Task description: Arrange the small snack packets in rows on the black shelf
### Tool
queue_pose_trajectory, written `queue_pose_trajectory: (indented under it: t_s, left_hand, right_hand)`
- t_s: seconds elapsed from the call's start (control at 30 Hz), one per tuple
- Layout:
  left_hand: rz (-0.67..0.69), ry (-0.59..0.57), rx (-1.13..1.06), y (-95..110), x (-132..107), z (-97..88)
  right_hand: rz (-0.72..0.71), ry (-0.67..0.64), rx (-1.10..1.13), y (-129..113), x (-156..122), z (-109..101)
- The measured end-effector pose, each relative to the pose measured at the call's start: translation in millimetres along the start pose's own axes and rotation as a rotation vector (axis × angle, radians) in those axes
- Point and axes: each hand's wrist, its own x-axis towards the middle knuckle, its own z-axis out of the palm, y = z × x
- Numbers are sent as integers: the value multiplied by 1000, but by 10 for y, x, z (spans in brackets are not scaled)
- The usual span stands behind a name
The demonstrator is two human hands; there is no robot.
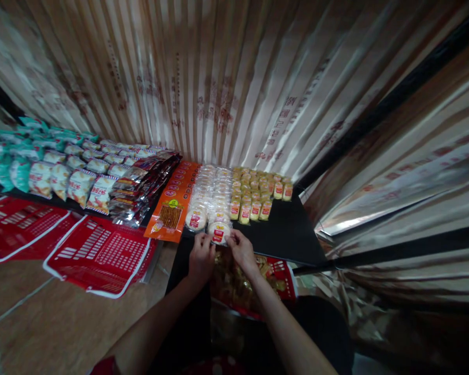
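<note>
My left hand (pixel 201 256) and my right hand (pixel 240 248) both pinch the near edges of a round white cake packet with a red label (pixel 219 232) at the front of a row of like packets (pixel 213 195) on a black shelf (pixel 287 234). Fingers of both hands are closed on the packet's wrapper. Left of the row lies a line of orange snack packets (pixel 174 203). To the right stand small yellow packets with red labels (pixel 258 192). Below my hands a red basket (pixel 254 284) holds more wrapped goods.
Dark red-brown packets (pixel 140 190), white-and-orange bags (pixel 82 185) and teal bags (pixel 11 161) fill the shelf to the left. Two red baskets (pixel 101 255) lie on the brown floor. Striped shiny curtain (pixel 226 78) hangs behind and to the right.
</note>
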Motion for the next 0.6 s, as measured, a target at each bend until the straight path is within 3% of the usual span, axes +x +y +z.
queue_pose_trajectory:
  t_s: [0.2, 0.43, 0.6]
  left_hand:
    - [62, -29, 103, -55, 162, 127]
    - [81, -31, 176, -41, 317, 193]
    - [85, -7, 234, -34, 347, 235]
  right_hand:
    - [-15, 14, 2, -1, 113, 74]
    - [-26, 156, -307, -71, 148, 103]
    - [-58, 139, -250, -84, 136, 113]
